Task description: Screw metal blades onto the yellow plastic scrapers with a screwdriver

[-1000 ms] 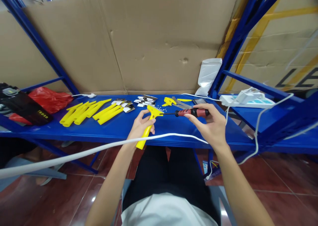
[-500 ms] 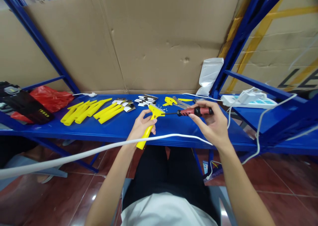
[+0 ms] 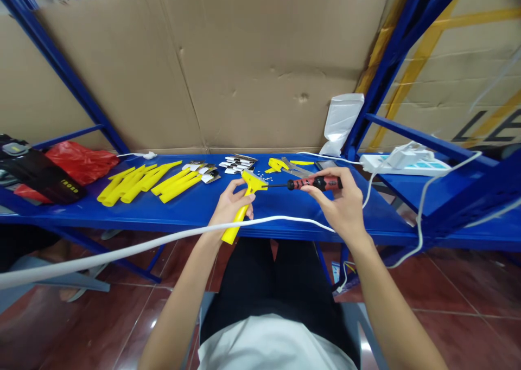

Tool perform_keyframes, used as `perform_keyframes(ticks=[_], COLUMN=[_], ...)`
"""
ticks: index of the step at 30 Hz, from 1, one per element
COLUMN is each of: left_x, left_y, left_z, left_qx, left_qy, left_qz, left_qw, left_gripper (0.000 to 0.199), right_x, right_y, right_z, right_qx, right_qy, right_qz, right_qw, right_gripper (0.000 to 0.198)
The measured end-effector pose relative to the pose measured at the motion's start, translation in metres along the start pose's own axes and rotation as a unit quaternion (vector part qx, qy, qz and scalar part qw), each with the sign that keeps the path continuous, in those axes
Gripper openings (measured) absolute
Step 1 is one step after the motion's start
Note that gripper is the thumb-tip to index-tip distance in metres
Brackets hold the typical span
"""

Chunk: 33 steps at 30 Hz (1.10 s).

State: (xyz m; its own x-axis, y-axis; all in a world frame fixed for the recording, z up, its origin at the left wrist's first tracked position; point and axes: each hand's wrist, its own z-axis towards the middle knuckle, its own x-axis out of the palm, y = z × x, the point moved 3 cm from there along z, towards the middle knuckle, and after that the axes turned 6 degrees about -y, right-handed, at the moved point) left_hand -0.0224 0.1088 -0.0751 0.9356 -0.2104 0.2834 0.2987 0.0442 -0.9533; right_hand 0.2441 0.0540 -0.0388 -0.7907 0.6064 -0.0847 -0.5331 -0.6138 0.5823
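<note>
My left hand (image 3: pixel 234 203) is closed around a yellow scraper (image 3: pixel 230 233) with a T-shaped head, its handle slanting down toward me. In my right hand (image 3: pixel 342 196) is a screwdriver (image 3: pixel 304 183) with a red and black handle, held level by the fingers and thumb. Its dark shaft points left, and the tip meets the right end of the scraper's head. Whether the tip sits in a screw is too small to tell. Just behind the head, tiny screws (image 3: pixel 264 177) lie scattered on the blue shelf (image 3: pixel 195 210).
Several yellow handles (image 3: pixel 132 186) lie at left, beside black-and-white packets (image 3: pixel 238 164). Yellow pliers-like pieces (image 3: pixel 277 165) rest behind my hands. A white cable (image 3: pixel 122 252) crosses in front of my forearms. A power strip (image 3: pixel 407 164) is at right, a red bag (image 3: pixel 79 161) at left.
My right hand and the screwdriver have shifted slightly left. The scraper stays in my left hand, and the tip remains at the head's right end.
</note>
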Motion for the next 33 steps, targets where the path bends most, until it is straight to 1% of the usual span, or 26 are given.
perform_keyframes(ticks=[3, 5, 7, 8, 10, 12, 14, 19, 23, 29, 33], left_x=[-0.001, -0.001, -0.001, -0.001, -0.001, -0.001, -0.002, 0.0, 0.001, 0.001, 0.001], left_y=[0.001, 0.001, 0.001, 0.001, 0.001, 0.001, 0.001, -0.001, -0.001, 0.001, -0.001], left_z=[0.0, 0.001, 0.001, 0.001, 0.001, 0.001, 0.001, 0.0, 0.0, 0.0, -0.002], left_qx=[0.006, 0.011, 0.018, 0.02, 0.021, 0.018, 0.015, 0.009, 0.014, 0.032, 0.03], left_qy=[-0.001, -0.003, -0.004, -0.003, 0.001, 0.0, -0.007, -0.028, -0.016, -0.001, 0.001], left_qz=[-0.001, 0.0, -0.002, -0.003, -0.004, -0.004, -0.004, -0.004, 0.006, 0.034, 0.034], left_qw=[1.0, 1.0, 1.0, 1.0, 1.0, 1.0, 1.0, 1.0, 1.0, 0.999, 0.999], left_gripper=[0.061, 0.061, 0.06, 0.059, 0.06, 0.061, 0.061, 0.064, 0.065, 0.061, 0.062], right_x=[-0.001, -0.003, -0.006, -0.008, -0.011, -0.013, -0.014, -0.015, -0.014, -0.016, -0.017], right_y=[-0.005, -0.006, -0.007, -0.007, -0.008, -0.009, -0.011, -0.015, -0.016, -0.016, -0.013], right_z=[0.0, 0.0, -0.001, -0.001, -0.001, 0.0, 0.001, 0.007, 0.009, 0.007, 0.008], right_qx=[0.003, -0.002, -0.004, -0.003, 0.01, 0.025, 0.028, 0.007, 0.011, 0.018, 0.023], right_qy=[0.023, 0.07, 0.122, 0.14, 0.154, 0.149, 0.136, 0.092, 0.079, 0.075, 0.075], right_qz=[0.012, 0.026, 0.049, 0.061, 0.079, 0.078, 0.052, -0.035, -0.043, -0.044, -0.046], right_qw=[1.0, 0.997, 0.991, 0.988, 0.985, 0.985, 0.989, 0.995, 0.996, 0.996, 0.996], right_gripper=[0.033, 0.03, 0.032, 0.034, 0.035, 0.034, 0.034, 0.035, 0.036, 0.04, 0.042])
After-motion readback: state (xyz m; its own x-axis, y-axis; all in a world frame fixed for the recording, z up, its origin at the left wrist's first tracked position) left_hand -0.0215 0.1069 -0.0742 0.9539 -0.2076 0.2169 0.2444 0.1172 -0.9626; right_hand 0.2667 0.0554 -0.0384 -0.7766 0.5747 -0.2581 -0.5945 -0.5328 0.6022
